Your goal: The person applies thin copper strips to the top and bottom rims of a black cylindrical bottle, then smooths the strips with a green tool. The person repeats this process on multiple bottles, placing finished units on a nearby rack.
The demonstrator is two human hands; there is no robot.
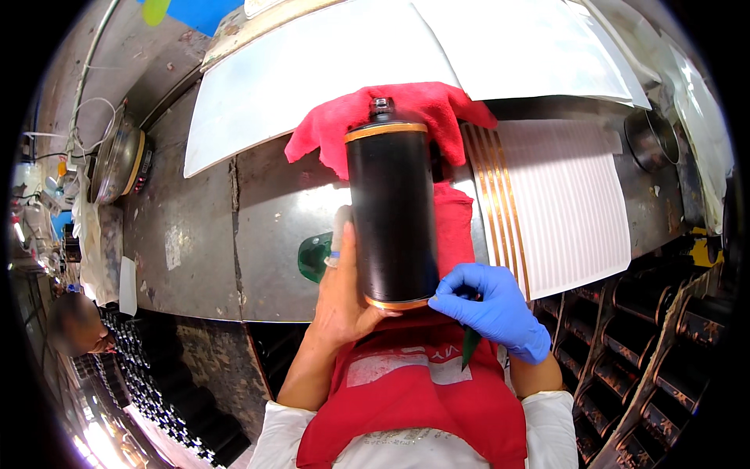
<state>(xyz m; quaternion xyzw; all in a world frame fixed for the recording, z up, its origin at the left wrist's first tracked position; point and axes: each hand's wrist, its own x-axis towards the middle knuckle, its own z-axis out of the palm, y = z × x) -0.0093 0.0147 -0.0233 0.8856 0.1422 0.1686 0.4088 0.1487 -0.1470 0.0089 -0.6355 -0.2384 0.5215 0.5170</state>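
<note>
A black cylindrical bottle with a short neck lies across my front, its neck pointing away. Gold bands run round its shoulder end and its base end. My bare left hand is closed round the bottle's left side and base, with pale wrapping on a finger. In a blue glove, my right hand pinches at the right end of the gold base band; whether a strip end is between the fingertips cannot be told. A dark green pointed piece sticks out below that palm, held in the curled fingers.
Red cloth lies under and behind the bottle. To the right is a white backing sheet with several gold strips. A green flat piece lies left of the bottle. Racks of black bottles stand lower right; another person is lower left.
</note>
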